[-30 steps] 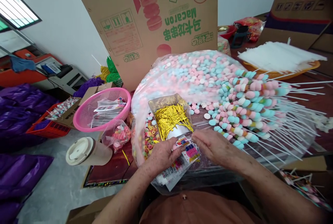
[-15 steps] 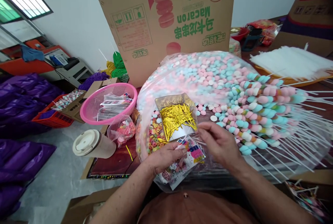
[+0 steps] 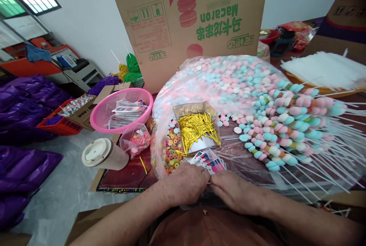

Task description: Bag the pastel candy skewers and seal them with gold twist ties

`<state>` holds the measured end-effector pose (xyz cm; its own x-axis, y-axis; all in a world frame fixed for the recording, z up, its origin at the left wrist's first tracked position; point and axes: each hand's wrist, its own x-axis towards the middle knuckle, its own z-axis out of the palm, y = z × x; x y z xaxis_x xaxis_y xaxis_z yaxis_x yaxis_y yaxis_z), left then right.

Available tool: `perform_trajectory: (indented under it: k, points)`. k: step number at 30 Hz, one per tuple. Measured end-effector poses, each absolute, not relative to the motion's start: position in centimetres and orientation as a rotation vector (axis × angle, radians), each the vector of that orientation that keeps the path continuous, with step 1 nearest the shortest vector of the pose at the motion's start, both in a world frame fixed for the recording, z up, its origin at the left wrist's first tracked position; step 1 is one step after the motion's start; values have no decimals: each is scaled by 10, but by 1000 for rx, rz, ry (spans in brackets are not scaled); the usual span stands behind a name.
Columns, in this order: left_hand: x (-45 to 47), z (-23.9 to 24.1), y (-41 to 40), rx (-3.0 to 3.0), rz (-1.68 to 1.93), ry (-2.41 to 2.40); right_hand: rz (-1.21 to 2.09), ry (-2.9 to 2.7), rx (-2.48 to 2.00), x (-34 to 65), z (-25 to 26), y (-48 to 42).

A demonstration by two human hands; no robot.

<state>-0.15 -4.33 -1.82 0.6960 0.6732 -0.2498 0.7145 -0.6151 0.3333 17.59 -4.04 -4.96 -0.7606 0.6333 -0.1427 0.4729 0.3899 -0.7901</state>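
Note:
My left hand (image 3: pixel 187 183) and my right hand (image 3: pixel 236 190) meet close to my body at the table's near edge. Both are closed, fingertips pinched together and touching or nearly so. Whatever is between them is mostly hidden; only a thin pale edge shows. Just beyond the hands lies a fanned pile of printed plastic packets (image 3: pixel 210 161). Behind that sits an open container of gold twist ties (image 3: pixel 197 127). Ring-shaped candies (image 3: pixel 172 145) in several colours lie to its left. To the right, skewers of pink, blue and white candies (image 3: pixel 286 124) are heaped with white sticks pointing right.
A large clear bag of pastel candy discs (image 3: pixel 228 78) fills the table's middle, before a cardboard box (image 3: pixel 185 21). On the left are a pink basket (image 3: pixel 97 118), a lidded cup (image 3: pixel 110 156) and a small candy bag (image 3: pixel 138 141). White sticks (image 3: pixel 323 68) are piled at right.
My right hand has come down and left from beside the gold ties to meet my left hand. The left hand, earlier on a printed packet, has drawn nearer my body and its fingers have curled.

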Motion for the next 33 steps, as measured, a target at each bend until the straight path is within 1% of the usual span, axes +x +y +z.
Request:
perform_trajectory:
  k: [2, 3, 4, 5, 6, 7, 8, 9, 10, 11, 12, 13, 14, 16, 18, 21, 28, 33]
  points:
    - [-3, -15, -51, 2825, -15, 990, 2123, -1836, -1018, 173, -47, -44]
    - [-6, -15, -55, 2921, 90, 944, 2408, -1509, -936, 170, -47, -46]
    - [-9, -16, -60, 2969, 210, 929, 2594, -1241, -822, 167, -48, -48]
    - [-14, -18, -65, 2973, 335, 936, 2701, -1066, -711, 163, -50, -49]
    - [-18, -22, -70, 2930, 457, 965, 2754, -997, -630, 159, -51, -48]
    - [-23, -26, -74, 2834, 567, 1024, 2746, -1045, -614, 155, -52, -45]
    - [-28, -30, -77, 2688, 663, 1110, 2652, -1220, -683, 151, -52, -39]
    - [-33, -34, -80, 2494, 745, 1217, 2458, -1461, -816, 149, -51, -30]
    - [-37, -37, -81, 2257, 823, 1335, 2181, -1696, -973, 146, -51, -18]
    - [-40, -41, -80, 1984, 897, 1450, 1834, -1888, -1132, 144, -50, -3]
    - [-42, -43, -78, 1686, 974, 1547, 1554, -1963, -1246, 142, -50, 13]
    - [-43, -45, -76, 1389, 1056, 1612, 1355, -1976, -1330, 140, -50, 29]
    - [-43, -47, -72, 1110, 1132, 1638, 1208, -1971, -1397, 137, -51, 44]
    - [-40, -49, -65, 680, 1239, 1602, 1020, -1961, -1506, 128, -57, 68]
    - [-36, -49, -59, 449, 1290, 1537, 892, -1978, -1594, 120, -64, 81]
    - [-32, -47, -54, 327, 1305, 1489, 803, -2016, -1649, 118, -70, 88]
    - [-26, -49, -44, 296, 1249, 1383, 719, -2046, -1564, 145, -54, 79]
    - [-19, -48, -38, 291, 1255, 1334, 690, -2024, -1608, 144, -57, 67]
